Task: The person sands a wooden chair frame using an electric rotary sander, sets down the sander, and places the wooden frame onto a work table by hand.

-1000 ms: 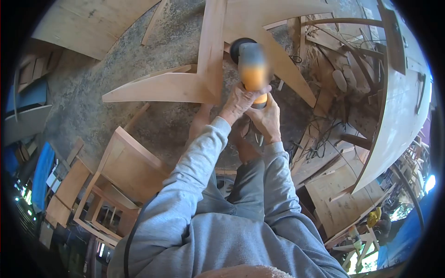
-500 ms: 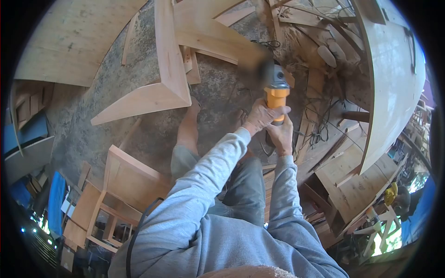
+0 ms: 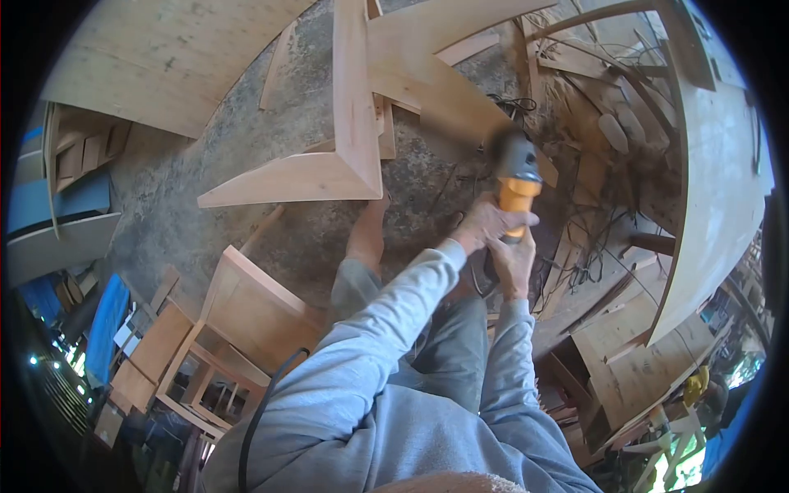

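An orange and grey power tool [image 3: 519, 193] with a dark round head is held in both hands, its head at the right end of a pale wooden piece [image 3: 460, 97]. My left hand [image 3: 491, 222] is wrapped round the tool's orange body. Just below and to the right, my right hand [image 3: 515, 259] grips the rear end of the tool. Blur hides whether the head touches the wood. An angled wooden frame [image 3: 357, 156] joins at a corner left of the tool.
A wooden chair-like frame [image 3: 255, 304] stands at the lower left. At the right is a large curved pale panel [image 3: 715, 189]. Cables [image 3: 582, 261] and wood scraps lie on the floor right of my hands. A large board [image 3: 173, 62] fills the upper left.
Both hands have carried the tool right and downward along the wooden piece, away from the angled frame. The whole view has also shifted, first one way and then partly back.
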{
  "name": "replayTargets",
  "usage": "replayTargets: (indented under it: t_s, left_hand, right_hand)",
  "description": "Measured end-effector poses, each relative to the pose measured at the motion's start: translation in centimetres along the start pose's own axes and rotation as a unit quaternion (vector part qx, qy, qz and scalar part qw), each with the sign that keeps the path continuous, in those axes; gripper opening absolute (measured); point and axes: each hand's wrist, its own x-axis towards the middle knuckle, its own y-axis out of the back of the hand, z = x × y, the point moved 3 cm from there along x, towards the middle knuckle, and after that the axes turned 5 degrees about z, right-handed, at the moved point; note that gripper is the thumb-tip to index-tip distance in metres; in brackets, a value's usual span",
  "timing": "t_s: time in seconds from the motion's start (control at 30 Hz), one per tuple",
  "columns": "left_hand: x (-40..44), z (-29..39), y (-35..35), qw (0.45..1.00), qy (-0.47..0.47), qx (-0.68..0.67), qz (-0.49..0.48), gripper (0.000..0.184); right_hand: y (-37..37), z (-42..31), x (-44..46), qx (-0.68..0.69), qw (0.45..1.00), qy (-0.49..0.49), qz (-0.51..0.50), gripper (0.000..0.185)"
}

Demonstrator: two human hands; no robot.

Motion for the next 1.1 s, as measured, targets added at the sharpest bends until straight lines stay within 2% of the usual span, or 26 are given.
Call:
replayTargets:
  t_s: [0.13,0.17,0.27,0.33,0.37,0.47,0.5,0.6,0.63,0.67,0.7,0.73,0.77,0.83,0.87,0.9,1.0,1.03,1.1]
  left_hand:
    - [-1.4,7.4,6.7,0.991,-0.080,-0.060,0.091,0.051]
    - [-1.9,9.0,8.5,0.993,-0.045,-0.034,0.101,0.051]
    - [-1.4,11.5,12.9,0.984,-0.098,-0.026,0.147,0.050]
    - [-1.2,13.9,15.4,0.983,-0.084,0.001,0.161,0.053]
    - [-0.7,14.9,16.6,0.974,-0.135,0.009,0.180,0.056]
    - [0.3,18.9,19.0,0.980,-0.109,0.031,0.161,0.058]
    - [1.0,19.8,19.1,0.978,-0.140,0.033,0.154,0.059]
    - [1.2,19.0,17.6,0.985,-0.032,0.041,0.164,0.055]
    - [2.1,17.1,16.4,0.984,-0.114,-0.022,0.135,0.049]
    - [2.4,15.3,14.6,0.987,-0.120,-0.067,0.088,0.046]
    - [1.4,14.7,12.2,0.995,-0.033,-0.015,0.088,0.049]
    - [2.5,11.4,9.8,0.996,-0.053,-0.050,0.053,0.049]
    - [1.6,10.1,7.2,0.998,-0.033,-0.047,0.035,0.048]
    - [1.7,4.5,2.8,0.999,0.014,0.031,-0.015,0.056]
    - [1.2,2.3,0.6,1.000,0.001,-0.011,-0.028,0.063]
    - [1.2,0.7,-0.8,0.994,0.014,0.087,-0.059,0.069]
    - [-0.4,0.8,-2.6,0.981,0.019,0.183,-0.059,0.065]
    - [-0.6,1.2,-2.1,0.987,0.011,0.153,-0.057,0.064]
    - [0.0,2.6,-0.2,0.994,-0.006,0.093,-0.050,0.063]
  right_hand:
    - [-7.2,-6.8,0.7,-0.086,0.994,0.012,-0.064,0.059]
    - [-8.9,-7.7,1.1,-0.093,0.993,0.028,-0.074,0.059]
    - [-13.7,-10.2,1.7,-0.101,0.989,0.056,-0.097,0.057]
    - [-16.4,-11.7,2.4,-0.118,0.984,0.087,-0.104,0.057]
    - [-17.7,-12.4,3.0,-0.105,0.983,0.097,-0.114,0.057]
    - [-20.8,-16.0,4.9,-0.094,0.982,0.090,-0.138,0.062]
    - [-21.1,-16.6,5.2,-0.094,0.982,0.078,-0.146,0.064]
    - [-19.5,-15.7,5.7,-0.075,0.983,0.095,-0.135,0.062]
    - [-18.2,-14.5,5.6,-0.045,0.985,0.091,-0.136,0.057]
    - [-16.3,-13.5,5.0,-0.051,0.990,0.079,-0.103,0.056]
    - [-14.0,-12.3,4.2,-0.059,0.994,0.067,-0.069,0.055]
    - [-11.5,-10.1,3.9,-0.061,0.996,0.039,-0.047,0.055]
    - [-8.8,-7.7,3.5,-0.030,0.998,0.032,-0.040,0.056]
    - [-3.0,-1.9,2.6,-0.068,0.997,-0.032,0.005,0.051]
    - [-0.7,-1.0,1.3,-0.083,0.996,-0.021,0.004,0.051]
    - [0.6,0.1,0.0,-0.028,0.998,-0.019,0.046,0.055]
    - [2.3,2.3,-1.8,0.014,0.995,-0.061,0.083,0.060]
    - [1.9,2.5,-1.6,0.045,0.994,-0.059,0.078,0.061]
    - [-0.1,2.0,-0.1,0.020,0.999,-0.011,0.043,0.058]
